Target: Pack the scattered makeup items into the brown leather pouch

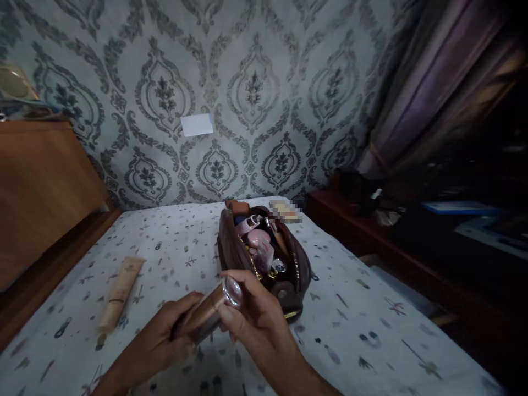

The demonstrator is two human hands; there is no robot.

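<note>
Both hands hold one shiny brownish cylindrical container (206, 311) with a clear, rounded end, tilted up to the right. My left hand (159, 338) wraps round its lower end. The fingers and thumb of my right hand (262, 319) close on the clear end. Just beyond my right hand stands a brown zip bag (305, 264), wide open. Inside it lie a pink round item (258, 237), a light pink item (248, 224) and several small cosmetics. A beige tube (121, 294) lies flat to the left of my left hand.
The white patterned sheet (177, 236) runs back to a papered wall. A small pixelated flat item (286, 211) lies behind the bag. At left stands a wooden cabinet (45, 187); at right is a dark red ledge (342, 220) with dark objects.
</note>
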